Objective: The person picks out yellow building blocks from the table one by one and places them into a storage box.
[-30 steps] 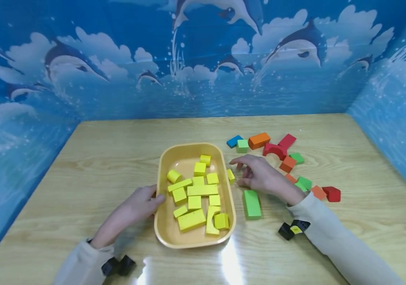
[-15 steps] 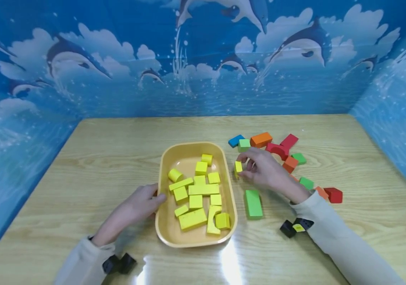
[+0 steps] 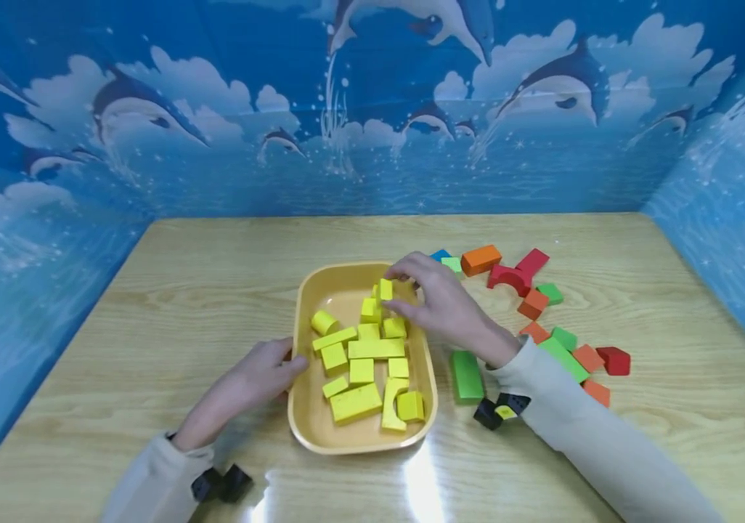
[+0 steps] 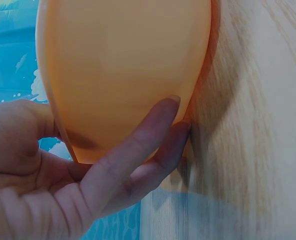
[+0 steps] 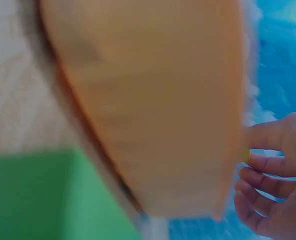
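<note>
A yellow-orange tray (image 3: 312, 425) with several yellow blocks (image 3: 375, 349) in it stands mid-table in the head view. My left hand (image 3: 258, 372) grips its left side, thumb over the rim. Fingers (image 4: 133, 150) lie against the tray's outer wall in the left wrist view. Above the tray's far right part, my right hand (image 3: 443, 299) pinches a small yellow block (image 3: 385, 289) between thumb and fingers. In the right wrist view the tray wall is blurred and hides most of that block.
A green rectangular block (image 3: 467, 378) lies just right of the tray. Farther right are several scattered blocks, among them an orange block (image 3: 481, 260), a red arch (image 3: 510, 277) and a dark red block (image 3: 614, 361). A dolphin-print backdrop (image 3: 372, 167) encloses the table's far side.
My right hand has taken hold of the yellow block outside the tray's right side and carried it left, over the tray. The left hand has stayed on the tray.
</note>
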Tool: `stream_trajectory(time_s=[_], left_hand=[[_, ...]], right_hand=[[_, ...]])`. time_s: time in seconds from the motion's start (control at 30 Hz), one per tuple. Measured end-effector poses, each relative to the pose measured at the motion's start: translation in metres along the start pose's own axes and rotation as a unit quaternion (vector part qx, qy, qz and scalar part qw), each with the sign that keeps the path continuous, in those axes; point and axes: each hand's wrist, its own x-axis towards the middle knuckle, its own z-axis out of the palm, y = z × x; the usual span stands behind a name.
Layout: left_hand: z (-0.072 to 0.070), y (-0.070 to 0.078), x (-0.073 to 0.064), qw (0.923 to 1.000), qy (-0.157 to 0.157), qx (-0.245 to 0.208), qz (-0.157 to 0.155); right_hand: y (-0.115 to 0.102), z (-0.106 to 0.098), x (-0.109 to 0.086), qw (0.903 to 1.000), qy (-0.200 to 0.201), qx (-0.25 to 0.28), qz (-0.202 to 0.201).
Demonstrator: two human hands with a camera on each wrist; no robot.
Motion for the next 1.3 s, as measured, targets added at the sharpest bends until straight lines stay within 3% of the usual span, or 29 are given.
stream_trajectory(time_s=[0.2,0.43,0.8,0.97,1.13,1.3], left_hand=[[0.0,0.001,0.0,1.0,0.0,0.008,-0.002],[0.0,0.002,0.0,1.0,0.001,0.006,-0.001],[0.0,0.002,-0.001,0.9999,0.001,0.012,-0.004],[0.0,-0.001,-0.003,1.0,0.0,0.005,-0.004],[0.0,-0.003,-0.005,0.9999,0.01,0.004,0.002],[-0.001,-0.002,-0.004,0.9998,0.004,0.001,0.018]], right_hand=[[-0.007,0.027,0.019,0.9947,-0.068,-0.067,-0.037],[-0.007,0.044,0.022,0.9842,-0.075,-0.136,-0.084],[-0.01,0.05,0.015,0.966,-0.115,-0.223,-0.061],[-0.01,0.052,0.014,0.9697,-0.1,-0.212,-0.07],[-0.008,0.05,0.013,0.988,-0.031,-0.118,-0.095],[-0.002,0.036,0.0,0.9914,0.035,-0.057,-0.112]])
